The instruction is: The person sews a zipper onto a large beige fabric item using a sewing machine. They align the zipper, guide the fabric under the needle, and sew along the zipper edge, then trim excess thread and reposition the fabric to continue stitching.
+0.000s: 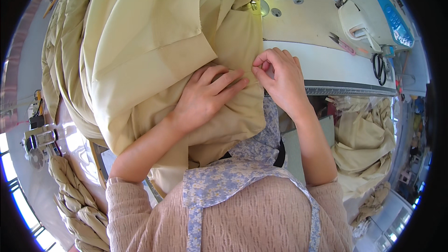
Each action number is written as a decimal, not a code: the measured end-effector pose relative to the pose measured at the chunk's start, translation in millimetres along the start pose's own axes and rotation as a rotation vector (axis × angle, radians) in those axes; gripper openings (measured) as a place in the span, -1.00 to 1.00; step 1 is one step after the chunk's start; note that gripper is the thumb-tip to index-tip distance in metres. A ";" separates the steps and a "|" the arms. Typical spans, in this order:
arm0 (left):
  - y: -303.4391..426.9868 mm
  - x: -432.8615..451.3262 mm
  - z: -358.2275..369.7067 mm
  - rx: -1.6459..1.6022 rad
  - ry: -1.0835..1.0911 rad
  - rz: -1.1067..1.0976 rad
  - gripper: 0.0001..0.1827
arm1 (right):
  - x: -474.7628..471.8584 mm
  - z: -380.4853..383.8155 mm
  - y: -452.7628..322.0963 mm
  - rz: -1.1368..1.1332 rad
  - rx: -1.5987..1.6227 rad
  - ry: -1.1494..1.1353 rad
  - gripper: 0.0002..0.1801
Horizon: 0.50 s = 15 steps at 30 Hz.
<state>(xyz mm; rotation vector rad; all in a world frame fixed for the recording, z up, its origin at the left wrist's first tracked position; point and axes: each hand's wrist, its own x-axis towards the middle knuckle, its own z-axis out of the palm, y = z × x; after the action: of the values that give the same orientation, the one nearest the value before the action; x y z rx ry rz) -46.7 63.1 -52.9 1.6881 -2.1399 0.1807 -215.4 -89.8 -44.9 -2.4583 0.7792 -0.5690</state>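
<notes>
A large piece of khaki fabric (pixel 140 42) spreads over the table and hangs down onto my lap. My left hand (pixel 210 94) lies on it, palm down with fingers spread. Thumb and index finger of my right hand (pixel 280 75) pinch the fabric's right edge. Beyond the hands, the edge runs up to the lit presser foot (pixel 254 4) of a white and blue Jack sewing machine (pixel 364 3); the needle's tip cannot be made out.
Thread snips (pixel 343 43) with a pink handle and black-handled scissors (pixel 379 69) lie at the right. A ruler strip (pixel 350 89) runs along the table's front edge. More khaki fabric (pixel 364 140) is heaped at the lower right, and a puffy khaki pile (pixel 80 210) lies lower left.
</notes>
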 end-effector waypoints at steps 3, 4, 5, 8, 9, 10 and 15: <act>0.8 -0.7 0.7 -0.014 -0.003 -0.008 -0.45 | -0.9 -0.9 -0.2 0.008 0.004 -0.006 -0.87; 0.7 -0.8 0.7 -0.016 -0.004 -0.009 -0.45 | -1.1 -1.1 -0.2 0.007 0.011 -0.005 -0.87; 0.5 -1.3 1.2 -0.016 -0.003 -0.006 -0.45 | -1.9 -0.8 0.0 0.008 0.005 -0.001 -0.87; 0.6 -1.8 2.3 -0.011 0.011 0.006 -0.45 | -2.4 0.4 -1.1 0.016 -0.033 0.011 -0.86; 0.4 -0.8 1.3 -0.010 0.019 0.011 -0.45 | -1.2 1.6 -4.4 0.023 -0.059 0.010 -0.86; 0.5 -0.2 0.4 -0.009 0.027 0.015 -0.44 | -0.4 2.1 -6.9 0.030 -0.084 0.009 -0.86; -0.9 -5.8 0.1 -0.032 0.040 0.008 -0.45 | -1.9 4.3 4.0 0.043 0.020 0.003 -0.84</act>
<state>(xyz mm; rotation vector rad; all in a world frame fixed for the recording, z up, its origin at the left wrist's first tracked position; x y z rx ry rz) -44.7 68.1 -55.4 1.6444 -2.1100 0.1796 -216.3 -90.0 -51.0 -2.4176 0.8213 -0.5620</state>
